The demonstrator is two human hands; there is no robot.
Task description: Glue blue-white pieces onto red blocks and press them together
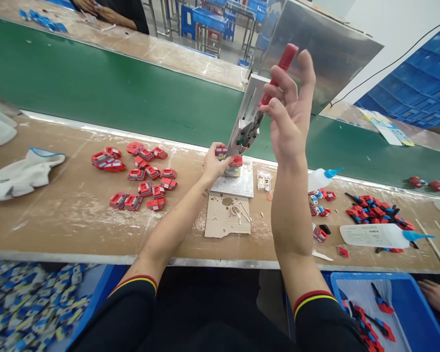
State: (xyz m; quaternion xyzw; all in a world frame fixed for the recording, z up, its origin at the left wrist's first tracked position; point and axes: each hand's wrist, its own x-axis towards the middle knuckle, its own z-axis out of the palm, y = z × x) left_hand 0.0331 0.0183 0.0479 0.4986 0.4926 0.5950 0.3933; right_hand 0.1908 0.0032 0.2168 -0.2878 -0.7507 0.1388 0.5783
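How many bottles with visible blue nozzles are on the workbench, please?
2: one bottle partly hidden behind the right forearm, the other bottle lying farther right, beside the red, blue and black parts. More may be hidden.

2 black short sleeves (121, 318) | red, yellow cuff trim (314, 297) | left wrist (209, 182): dark marks (206, 192)

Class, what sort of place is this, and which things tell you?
Probably a factory assembly line: a lever press stands on the workbench, small red parts lie in clusters, and a long green strip, likely a conveyor belt, runs behind.
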